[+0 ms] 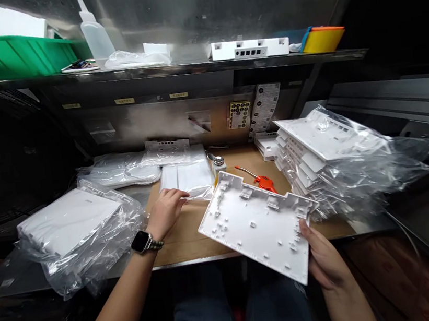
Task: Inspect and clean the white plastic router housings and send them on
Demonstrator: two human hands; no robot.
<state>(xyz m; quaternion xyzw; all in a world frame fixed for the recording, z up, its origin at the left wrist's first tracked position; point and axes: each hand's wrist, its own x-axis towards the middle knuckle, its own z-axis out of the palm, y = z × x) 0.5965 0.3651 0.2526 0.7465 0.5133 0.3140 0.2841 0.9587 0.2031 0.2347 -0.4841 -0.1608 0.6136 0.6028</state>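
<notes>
The right hand (pixel 324 259) held the white panel (pixel 258 223) by its four o'clock corner over the table (pixel 185 240). The left hand (pixel 167 209), loosely spread, touched a bagged part (pixel 190 177) at ten o'clock, apparently picking it up, which would call for a firmer pinch.

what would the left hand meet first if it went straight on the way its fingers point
Most likely the bagged white panels just ahead of the left hand: its fingertips point at their near edge, perhaps already touching the plastic. The right hand holds a white cover.

The workbench (pixel 183 241) bears bagged white panels (pixel 191 177), a bagged stack of covers (pixel 327 151) and, seemingly, an orange blow gun (pixel 263 181).
</notes>
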